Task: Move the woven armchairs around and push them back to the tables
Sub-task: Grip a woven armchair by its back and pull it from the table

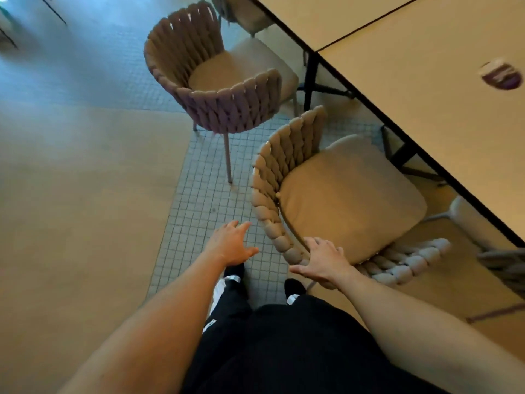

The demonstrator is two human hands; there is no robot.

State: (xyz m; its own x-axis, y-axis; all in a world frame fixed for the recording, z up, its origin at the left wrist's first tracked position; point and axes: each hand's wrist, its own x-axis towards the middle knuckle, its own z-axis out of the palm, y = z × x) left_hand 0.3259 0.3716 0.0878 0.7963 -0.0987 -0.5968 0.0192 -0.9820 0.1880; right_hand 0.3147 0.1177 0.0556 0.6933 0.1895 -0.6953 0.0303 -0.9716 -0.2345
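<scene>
The nearer beige armchair with a thick rope-woven wraparound back (279, 211) stands right of centre in the frame, its padded tan seat cushion (352, 194) turned toward the pale-topped bench with a black edge (426, 89) that fills the upper right. The front of the seat lies just beside the bench edge; the chair's legs are mostly hidden under the cushion and weave. The right hand (322, 261) rests on the chair's woven rim at lower centre, its fingers (318, 244) spread and laid over the top of the plump braided cords, the thumb pointing left along the rim. The left hand (231, 245) hovers over the floor just left of that rim, apart from it, fingers straight and loosely spread, holding nothing.

A second woven armchair of the same chunky rope, looking more mauve in the shade (216, 81), stands at upper centre on thin metal legs, well apart from both hands and also facing the bench. A third chair at the top edge is cut off. The floor is small grey square mosaic tile (204, 200) bordered by smooth tan flooring at left. A blurred dark emblem (501, 75) on the bench top is hard to make out. The person's black trousers (284, 351) fill the bottom centre.
</scene>
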